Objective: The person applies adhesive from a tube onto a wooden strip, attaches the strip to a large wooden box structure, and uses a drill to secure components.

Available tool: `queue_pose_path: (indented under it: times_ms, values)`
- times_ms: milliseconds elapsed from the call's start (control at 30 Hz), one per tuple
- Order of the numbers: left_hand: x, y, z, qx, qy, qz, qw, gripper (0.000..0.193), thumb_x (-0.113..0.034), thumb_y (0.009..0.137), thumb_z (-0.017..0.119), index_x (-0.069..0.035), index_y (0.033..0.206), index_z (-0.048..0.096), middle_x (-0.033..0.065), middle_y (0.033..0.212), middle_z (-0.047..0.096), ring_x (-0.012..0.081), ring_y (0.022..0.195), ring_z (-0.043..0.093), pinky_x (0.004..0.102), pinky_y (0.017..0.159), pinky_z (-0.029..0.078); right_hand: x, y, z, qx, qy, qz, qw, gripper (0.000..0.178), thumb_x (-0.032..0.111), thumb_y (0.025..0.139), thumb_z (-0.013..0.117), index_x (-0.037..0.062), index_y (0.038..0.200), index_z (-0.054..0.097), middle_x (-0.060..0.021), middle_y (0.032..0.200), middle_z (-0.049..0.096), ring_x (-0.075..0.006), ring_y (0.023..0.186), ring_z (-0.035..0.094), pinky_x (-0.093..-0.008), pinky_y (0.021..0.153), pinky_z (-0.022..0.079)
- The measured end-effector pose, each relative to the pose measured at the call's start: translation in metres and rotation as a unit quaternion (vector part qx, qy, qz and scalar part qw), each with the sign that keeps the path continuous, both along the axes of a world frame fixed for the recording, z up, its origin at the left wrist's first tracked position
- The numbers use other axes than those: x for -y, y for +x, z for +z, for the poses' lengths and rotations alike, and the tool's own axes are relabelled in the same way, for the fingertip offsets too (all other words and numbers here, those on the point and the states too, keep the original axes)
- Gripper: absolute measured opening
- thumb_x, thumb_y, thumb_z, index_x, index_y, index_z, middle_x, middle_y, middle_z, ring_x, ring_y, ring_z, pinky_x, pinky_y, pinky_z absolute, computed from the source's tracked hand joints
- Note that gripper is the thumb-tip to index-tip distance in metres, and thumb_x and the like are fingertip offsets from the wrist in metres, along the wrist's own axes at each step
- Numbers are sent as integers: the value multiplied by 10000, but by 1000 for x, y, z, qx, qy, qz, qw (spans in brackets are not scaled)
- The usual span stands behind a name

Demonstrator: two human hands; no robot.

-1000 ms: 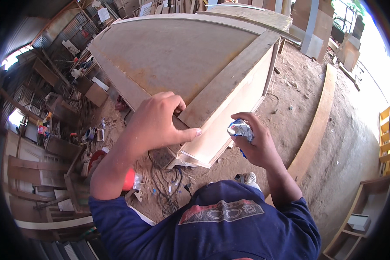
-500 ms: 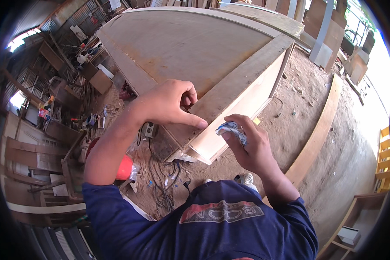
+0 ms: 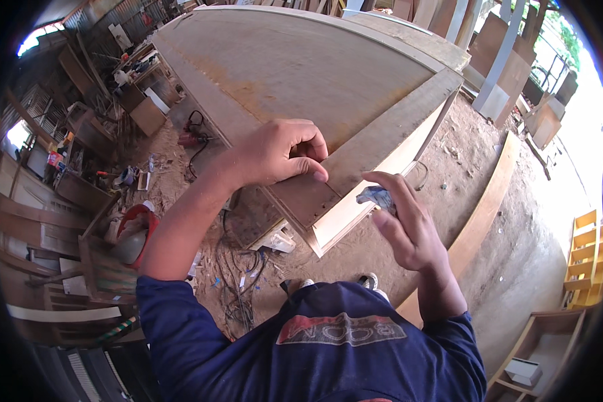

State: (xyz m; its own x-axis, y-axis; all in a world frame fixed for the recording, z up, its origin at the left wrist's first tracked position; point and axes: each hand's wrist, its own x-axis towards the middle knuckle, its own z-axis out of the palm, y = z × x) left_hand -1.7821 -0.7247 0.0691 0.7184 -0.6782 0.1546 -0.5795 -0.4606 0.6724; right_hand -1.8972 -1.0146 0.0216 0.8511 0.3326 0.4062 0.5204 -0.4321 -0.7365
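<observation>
A large wooden cabinet-like piece (image 3: 375,164) lies before me, its recessed panel (image 3: 301,74) facing up and stained orange-brown along the borders. My left hand (image 3: 285,154) rests over its near corner, fingers curled and thumb bent toward them. Whatever is between those fingers, if anything, is hidden. Just right of that corner, my right hand (image 3: 409,224) grips a small crumpled blue-and-white plastic packet (image 3: 376,196) between thumb and fingers. The packet is held apart from the pale side board (image 3: 345,218).
Tangled cables (image 3: 238,295) lie on the dirt floor by my feet. A red container (image 3: 141,224) stands at left. A long plank (image 3: 486,208) runs along the right, with a yellow shelf unit (image 3: 586,258) beyond. Boards (image 3: 499,67) lean at the back right.
My left hand has shifted slightly right along the near corner, its thumb drawn in. My right hand has moved a little right with the packet, away from the side board.
</observation>
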Motion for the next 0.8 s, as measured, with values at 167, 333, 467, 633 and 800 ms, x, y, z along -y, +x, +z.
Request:
queue_pose_path:
  times_ms: [167, 333, 467, 633, 800]
  values:
    - [-19, -14, -11, 166, -61, 12, 984, 222, -206, 930, 879, -34, 1021, 773, 95, 991, 776, 262, 966, 732, 371, 863, 577, 1, 17, 31, 59, -66, 42, 995, 356, 179, 1063, 717, 36, 1387, 683, -182, 1103, 727, -355, 955, 756, -434, 834, 581]
    - [-28, -23, -35, 226, -121, 20, 966, 139, -170, 951, 839, -58, 1028, 812, 92, 1031, 796, 303, 991, 737, 419, 892, 578, -18, 52, 74, 110, -176, 96, 973, 260, 134, 979, 798, 16, 1210, 792, -169, 1052, 784, -329, 1001, 778, -429, 864, 610]
    - [-29, -25, -42, 239, -146, 30, 959, 115, -105, 930, 840, -53, 1031, 824, 96, 1050, 803, 296, 1004, 744, 420, 908, 580, -40, 81, 78, 151, -211, 187, 948, 206, 127, 962, 801, 51, 1153, 814, -135, 1055, 788, -332, 984, 767, -434, 882, 605]
    - [-30, -21, -52, 221, -169, 26, 960, 125, -70, 911, 853, -41, 1029, 826, 97, 1070, 808, 282, 1021, 755, 405, 913, 590, -56, 89, 78, 187, -260, 198, 926, 175, 139, 941, 816, 67, 1100, 819, -124, 1034, 786, -313, 950, 767, -438, 857, 611]
    - [-30, -20, -57, 256, -178, 33, 949, 96, -88, 926, 827, -72, 1020, 831, 83, 1059, 809, 275, 1013, 756, 403, 910, 594, -53, 83, 85, 224, -286, 215, 907, 146, 130, 933, 817, 94, 1074, 824, -107, 1027, 783, -294, 932, 770, -430, 829, 617]
